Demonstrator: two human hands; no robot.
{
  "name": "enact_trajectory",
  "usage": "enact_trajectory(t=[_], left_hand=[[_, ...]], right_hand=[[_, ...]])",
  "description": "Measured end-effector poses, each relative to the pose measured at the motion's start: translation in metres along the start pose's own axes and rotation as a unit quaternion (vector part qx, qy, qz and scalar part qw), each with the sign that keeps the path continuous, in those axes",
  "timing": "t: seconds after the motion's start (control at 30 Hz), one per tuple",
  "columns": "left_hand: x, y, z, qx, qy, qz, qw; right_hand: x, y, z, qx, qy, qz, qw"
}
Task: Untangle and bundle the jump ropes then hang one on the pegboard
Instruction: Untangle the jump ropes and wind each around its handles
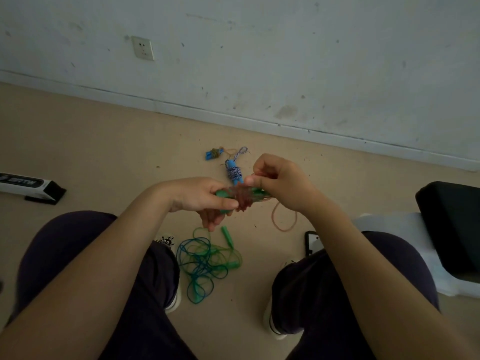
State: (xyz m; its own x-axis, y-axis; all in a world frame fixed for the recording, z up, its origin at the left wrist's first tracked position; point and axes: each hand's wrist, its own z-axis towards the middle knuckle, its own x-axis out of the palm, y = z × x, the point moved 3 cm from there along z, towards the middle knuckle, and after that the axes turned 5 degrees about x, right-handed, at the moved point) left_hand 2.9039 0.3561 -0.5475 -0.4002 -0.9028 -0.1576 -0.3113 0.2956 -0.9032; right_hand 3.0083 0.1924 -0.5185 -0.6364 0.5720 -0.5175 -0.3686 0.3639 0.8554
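My left hand (205, 198) grips the green handles of a jump rope (241, 197), whose reddish cord is wound round them in a thick bundle. My right hand (278, 181) pinches the cord at the bundle's right end; a loose loop of cord (284, 219) hangs down below it. A tangled green and blue rope (205, 261) with green handles lies on the floor between my feet. Farther off lie a bundled blue-and-white rope with blue handles (235, 168) and a small bundled rope with blue handles (214, 153). No pegboard is in view.
I sit with both knees spread, feet on a beige floor. A white and black box (31, 187) lies at the left. A phone (311, 241) rests by my right knee, and a black object on white material (449, 229) is at the right. A wall with a socket (142, 48) is ahead.
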Motion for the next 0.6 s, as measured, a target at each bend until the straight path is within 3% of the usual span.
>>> enact_trajectory(t=[0.17, 0.37, 0.6], left_hand=[[0.003, 0.000, 0.004, 0.038, -0.008, -0.086, 0.996], [0.009, -0.004, 0.009, 0.056, -0.113, -0.079, 0.989], [0.014, -0.003, 0.009, 0.043, -0.058, -0.040, 0.997]], right_hand=[[0.004, -0.006, 0.003, 0.000, 0.012, 0.018, 1.000], [0.006, -0.006, 0.004, 0.011, 0.024, 0.037, 0.999], [0.002, -0.008, -0.002, 0.066, 0.113, 0.017, 0.991]])
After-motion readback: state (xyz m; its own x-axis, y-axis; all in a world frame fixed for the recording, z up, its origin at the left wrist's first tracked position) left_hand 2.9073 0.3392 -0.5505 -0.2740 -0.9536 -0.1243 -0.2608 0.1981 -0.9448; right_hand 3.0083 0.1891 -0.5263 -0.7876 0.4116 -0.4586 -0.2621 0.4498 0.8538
